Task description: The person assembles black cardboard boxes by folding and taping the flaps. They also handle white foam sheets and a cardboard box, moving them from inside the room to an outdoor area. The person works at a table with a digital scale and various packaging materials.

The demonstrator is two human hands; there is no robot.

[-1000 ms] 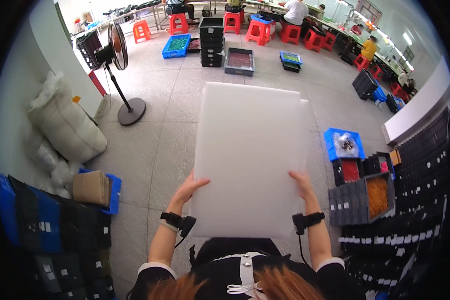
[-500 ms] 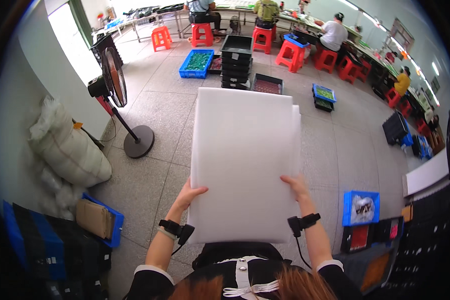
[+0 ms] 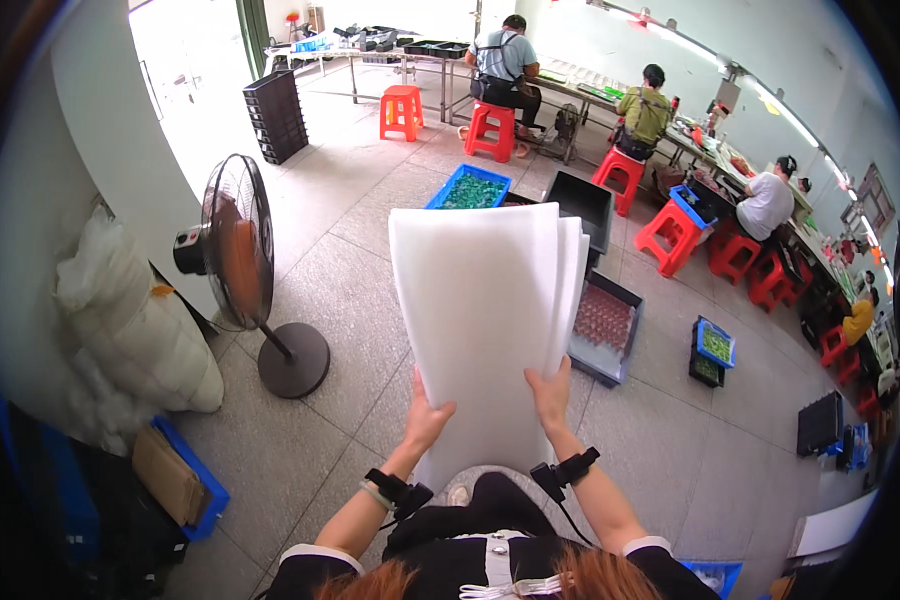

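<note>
Several layered white sheets (image 3: 480, 310), held above the floor (image 3: 660, 450) in front of the person

Fingers of the left hand (image 3: 428, 420) and right hand (image 3: 550, 398) grasp their opposite side edges; beyond lie a blue crate (image 3: 445, 187) and a dark grey tray (image 3: 630, 348), with a standing fan (image 3: 240, 255) to the left

head | left grip (image 3: 428, 420) + right grip (image 3: 550, 398): clasping white sheets (image 3: 478, 310), opposite edges | fan (image 3: 240, 262) leftward | red stool (image 3: 491, 130) beyond
</note>
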